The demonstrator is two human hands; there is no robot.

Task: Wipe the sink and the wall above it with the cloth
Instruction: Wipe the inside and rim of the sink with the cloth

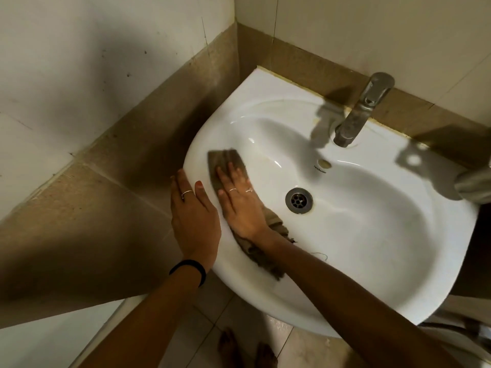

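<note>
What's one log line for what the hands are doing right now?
right hand: flat on cloth inside sink | left hand: on sink's rim | wall: not being wiped

A white sink is fixed in the corner where two walls meet. A brown cloth is spread on the left side of the sink, partly on the rim and partly inside the bowl. The cloth is pressed flat under the right hand. The rim just beside it is touched by the left hand. A metal tap is seen at the back of the sink, and a round metal drain is set in the bottom of the bowl.
</note>
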